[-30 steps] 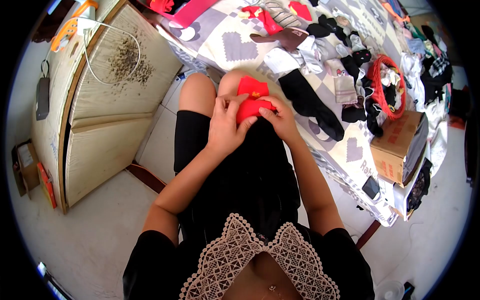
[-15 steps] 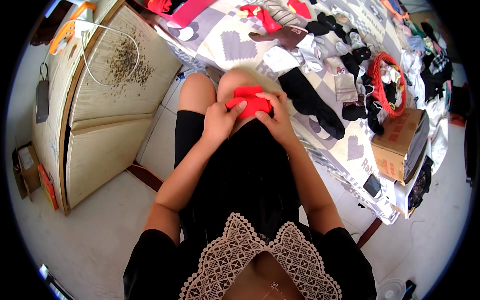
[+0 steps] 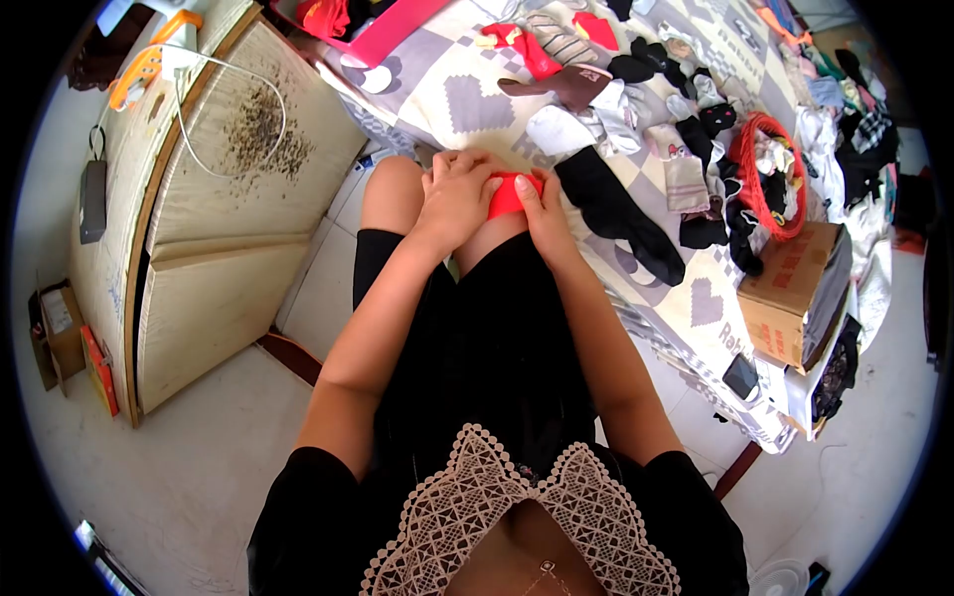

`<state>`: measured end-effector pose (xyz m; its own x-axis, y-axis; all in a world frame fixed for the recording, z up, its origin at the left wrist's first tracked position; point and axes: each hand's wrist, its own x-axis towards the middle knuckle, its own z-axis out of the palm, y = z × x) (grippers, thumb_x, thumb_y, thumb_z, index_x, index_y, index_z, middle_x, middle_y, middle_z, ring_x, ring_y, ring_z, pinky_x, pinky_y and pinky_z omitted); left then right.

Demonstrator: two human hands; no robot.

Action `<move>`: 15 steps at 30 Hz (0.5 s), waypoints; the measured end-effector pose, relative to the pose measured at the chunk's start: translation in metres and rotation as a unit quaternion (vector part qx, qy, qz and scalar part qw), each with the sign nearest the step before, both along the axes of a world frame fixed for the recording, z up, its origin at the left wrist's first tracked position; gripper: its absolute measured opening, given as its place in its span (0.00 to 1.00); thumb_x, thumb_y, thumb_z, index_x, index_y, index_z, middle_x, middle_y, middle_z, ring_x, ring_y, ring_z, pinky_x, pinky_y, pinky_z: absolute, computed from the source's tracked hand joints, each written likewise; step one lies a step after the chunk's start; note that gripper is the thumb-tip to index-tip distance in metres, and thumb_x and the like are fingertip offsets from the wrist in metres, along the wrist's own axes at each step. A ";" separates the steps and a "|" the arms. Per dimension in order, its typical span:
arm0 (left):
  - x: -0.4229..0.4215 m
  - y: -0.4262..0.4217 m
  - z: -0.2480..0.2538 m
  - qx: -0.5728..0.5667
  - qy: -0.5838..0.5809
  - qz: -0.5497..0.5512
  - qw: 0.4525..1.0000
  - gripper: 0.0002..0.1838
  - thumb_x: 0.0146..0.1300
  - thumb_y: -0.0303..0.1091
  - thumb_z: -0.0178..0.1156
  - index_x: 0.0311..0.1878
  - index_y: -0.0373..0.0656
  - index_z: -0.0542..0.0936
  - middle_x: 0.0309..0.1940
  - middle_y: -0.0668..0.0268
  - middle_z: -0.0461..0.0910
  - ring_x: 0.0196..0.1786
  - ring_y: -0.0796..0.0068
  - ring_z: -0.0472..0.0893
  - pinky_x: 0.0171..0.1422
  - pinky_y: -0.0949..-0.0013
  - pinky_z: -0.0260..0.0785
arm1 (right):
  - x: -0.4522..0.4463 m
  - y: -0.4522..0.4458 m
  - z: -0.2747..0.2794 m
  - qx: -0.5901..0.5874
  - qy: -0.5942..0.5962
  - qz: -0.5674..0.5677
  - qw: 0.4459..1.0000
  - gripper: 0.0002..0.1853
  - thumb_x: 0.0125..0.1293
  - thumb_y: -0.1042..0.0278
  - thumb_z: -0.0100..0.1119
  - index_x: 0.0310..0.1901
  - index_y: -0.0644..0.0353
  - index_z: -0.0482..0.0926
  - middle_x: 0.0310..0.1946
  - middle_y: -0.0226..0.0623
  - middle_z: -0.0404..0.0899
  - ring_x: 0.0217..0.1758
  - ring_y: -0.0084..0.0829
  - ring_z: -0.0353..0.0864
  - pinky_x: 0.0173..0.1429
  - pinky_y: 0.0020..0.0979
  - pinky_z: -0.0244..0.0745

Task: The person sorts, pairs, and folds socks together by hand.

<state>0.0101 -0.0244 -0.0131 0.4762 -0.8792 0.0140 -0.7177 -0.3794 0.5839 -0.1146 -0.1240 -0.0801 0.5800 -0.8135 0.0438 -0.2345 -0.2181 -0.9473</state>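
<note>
A small folded red sock (image 3: 506, 201) lies on my bare right knee, partly hidden by both hands. My left hand (image 3: 452, 206) rests over the sock's left side and the knee, its fingers stretched out and its thumb touching the red fabric. At the other side, my right hand (image 3: 547, 223) grips the sock's right edge, thumb on top and fingers mostly hidden behind. On the bed just right of that hand lies a long black sock (image 3: 621, 214).
The bed (image 3: 477, 104) holds several loose socks, a red basket (image 3: 770, 214), a cardboard box (image 3: 790, 288) and a phone (image 3: 740, 375). A pink box (image 3: 397, 30) stands at its far edge. To the left is a worn cabinet (image 3: 214, 318) with a white cable (image 3: 182, 124).
My left hand has moved up and flattened over the sock, where earlier its thumb and fingers pinched it. The right hand keeps its hold on the edge. Less red fabric shows.
</note>
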 end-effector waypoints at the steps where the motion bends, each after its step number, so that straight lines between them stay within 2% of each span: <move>1: -0.001 0.001 0.002 -0.002 -0.001 -0.001 1.000 0.17 0.64 0.37 0.55 0.54 0.45 0.76 0.56 0.65 0.73 0.58 0.55 0.66 0.64 0.53 0.56 | -0.004 0.003 0.004 0.108 -0.011 0.021 0.994 0.25 0.66 0.52 0.56 0.50 0.69 0.72 0.44 0.49 0.74 0.50 0.41 0.74 0.56 0.34 0.66; 2: -0.003 0.004 0.003 -0.008 0.023 -0.005 1.000 0.15 0.64 0.37 0.55 0.52 0.45 0.77 0.55 0.64 0.74 0.59 0.54 0.66 0.63 0.52 0.57 | -0.008 0.006 0.008 0.215 -0.023 0.041 0.975 0.25 0.66 0.53 0.57 0.52 0.70 0.71 0.47 0.50 0.74 0.52 0.39 0.74 0.59 0.33 0.66; 4: -0.011 0.012 0.010 -0.046 0.055 -0.014 0.997 0.11 0.62 0.32 0.55 0.46 0.43 0.77 0.50 0.63 0.77 0.59 0.55 0.67 0.62 0.53 0.58 | -0.018 0.010 0.014 0.213 -0.052 0.061 0.974 0.24 0.65 0.56 0.59 0.51 0.70 0.71 0.47 0.49 0.75 0.53 0.36 0.74 0.59 0.32 0.66; 6: -0.018 0.023 0.013 -0.089 0.028 -0.034 0.995 0.10 0.60 0.30 0.56 0.46 0.42 0.77 0.49 0.63 0.77 0.58 0.56 0.69 0.62 0.53 0.58 | -0.025 0.018 0.022 0.212 -0.081 0.078 0.971 0.23 0.63 0.59 0.61 0.51 0.69 0.71 0.48 0.48 0.75 0.54 0.34 0.74 0.59 0.31 0.66; 8: -0.026 0.033 0.016 -0.166 -0.049 -0.062 0.983 0.11 0.56 0.26 0.58 0.44 0.40 0.76 0.47 0.63 0.79 0.54 0.59 0.73 0.61 0.55 0.60 | -0.030 0.027 0.034 0.167 -0.150 0.081 0.971 0.23 0.57 0.64 0.68 0.51 0.67 0.72 0.45 0.43 0.76 0.49 0.29 0.76 0.53 0.29 0.70; 9: -0.029 0.037 0.016 -0.165 -0.048 -0.064 0.983 0.11 0.56 0.26 0.58 0.44 0.40 0.76 0.47 0.63 0.79 0.54 0.59 0.73 0.61 0.55 0.60 | -0.033 0.029 0.036 0.167 -0.150 0.079 0.971 0.23 0.57 0.64 0.68 0.51 0.67 0.72 0.45 0.43 0.76 0.49 0.29 0.76 0.53 0.29 0.70; 11: -0.033 0.044 0.016 -0.198 -0.076 -0.076 0.974 0.16 0.52 0.25 0.62 0.46 0.39 0.75 0.49 0.63 0.78 0.54 0.59 0.73 0.60 0.55 0.61 | -0.036 0.030 0.038 0.048 -0.111 0.079 0.990 0.26 0.51 0.66 0.72 0.49 0.65 0.73 0.43 0.39 0.77 0.44 0.28 0.77 0.49 0.28 0.72; 12: -0.035 0.046 0.019 -0.198 -0.077 -0.075 0.974 0.16 0.52 0.25 0.62 0.46 0.39 0.75 0.49 0.63 0.78 0.54 0.59 0.73 0.60 0.55 0.61 | -0.036 0.031 0.041 0.048 -0.112 0.079 0.989 0.26 0.51 0.66 0.72 0.49 0.65 0.73 0.43 0.39 0.77 0.44 0.28 0.77 0.49 0.28 0.72; 14: -0.040 0.048 0.026 -0.215 -0.039 -0.054 0.974 0.26 0.44 0.23 0.68 0.50 0.41 0.73 0.52 0.59 0.76 0.54 0.55 0.73 0.57 0.58 0.63 | -0.035 0.034 0.046 -0.002 -0.098 0.076 0.992 0.27 0.48 0.64 0.74 0.47 0.64 0.73 0.41 0.39 0.77 0.42 0.29 0.77 0.48 0.29 0.72; 15: -0.042 0.048 0.024 -0.215 -0.041 -0.054 0.974 0.26 0.44 0.23 0.68 0.50 0.41 0.73 0.52 0.59 0.76 0.54 0.55 0.73 0.57 0.58 0.63 | -0.035 0.035 0.049 -0.002 -0.100 0.077 0.992 0.27 0.48 0.64 0.74 0.47 0.64 0.73 0.41 0.39 0.77 0.42 0.29 0.77 0.48 0.29 0.72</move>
